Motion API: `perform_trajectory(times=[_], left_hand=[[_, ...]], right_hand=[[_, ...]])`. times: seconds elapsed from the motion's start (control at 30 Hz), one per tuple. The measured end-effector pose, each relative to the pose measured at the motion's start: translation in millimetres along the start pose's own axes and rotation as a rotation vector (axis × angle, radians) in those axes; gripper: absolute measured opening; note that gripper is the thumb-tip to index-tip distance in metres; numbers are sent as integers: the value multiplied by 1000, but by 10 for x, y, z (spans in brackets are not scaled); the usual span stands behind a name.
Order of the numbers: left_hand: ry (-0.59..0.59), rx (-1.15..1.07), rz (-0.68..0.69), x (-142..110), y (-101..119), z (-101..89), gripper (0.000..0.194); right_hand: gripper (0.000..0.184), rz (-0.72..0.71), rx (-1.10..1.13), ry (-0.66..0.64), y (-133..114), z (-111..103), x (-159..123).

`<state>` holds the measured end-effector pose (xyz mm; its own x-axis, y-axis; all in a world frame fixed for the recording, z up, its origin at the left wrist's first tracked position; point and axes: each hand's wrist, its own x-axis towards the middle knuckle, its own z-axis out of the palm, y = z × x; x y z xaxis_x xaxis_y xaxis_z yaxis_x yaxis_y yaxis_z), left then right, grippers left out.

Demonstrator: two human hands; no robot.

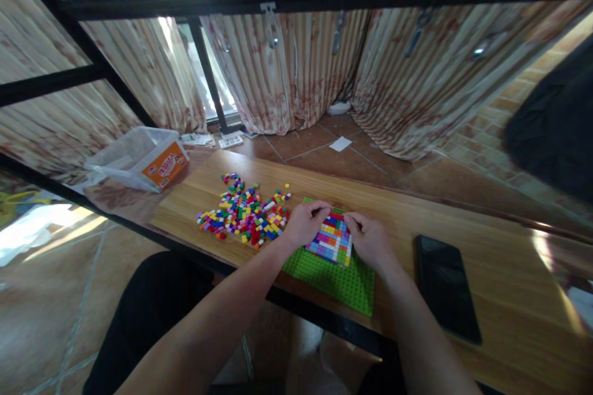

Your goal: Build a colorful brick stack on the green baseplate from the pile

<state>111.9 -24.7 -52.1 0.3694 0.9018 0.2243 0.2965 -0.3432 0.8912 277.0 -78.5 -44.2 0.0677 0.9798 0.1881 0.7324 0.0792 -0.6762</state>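
A green baseplate (340,281) lies near the front edge of the wooden table (500,259), with a block of many-coloured bricks (331,239) built on its far half. My left hand (303,222) rests on the block's left side, fingers curled against the top bricks. My right hand (368,237) presses on the block's right edge, fingers curled too. Whether either hand pinches a loose brick is hidden. A pile of loose coloured bricks (243,213) lies just left of my left hand.
A black phone (445,287) lies flat to the right of the baseplate. A clear plastic box (139,157) with an orange label stands at the table's far left corner. Black frame bars cross overhead; curtains hang behind.
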Motion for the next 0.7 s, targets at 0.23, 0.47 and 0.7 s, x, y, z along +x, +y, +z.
perform_trajectory(times=[0.23,0.47,0.7], left_hand=[[-6,13,0,-12,-7,-6,22],[-21,-19,9,-18,-69,-9,20],[-37,-58,28,-20,-53,-27,16]], right_hand=[[35,23,-6,12,-26,-1,3],[34,23,108,-6,61,-33,-5],[31,22,150,-48,67,-82,-20]])
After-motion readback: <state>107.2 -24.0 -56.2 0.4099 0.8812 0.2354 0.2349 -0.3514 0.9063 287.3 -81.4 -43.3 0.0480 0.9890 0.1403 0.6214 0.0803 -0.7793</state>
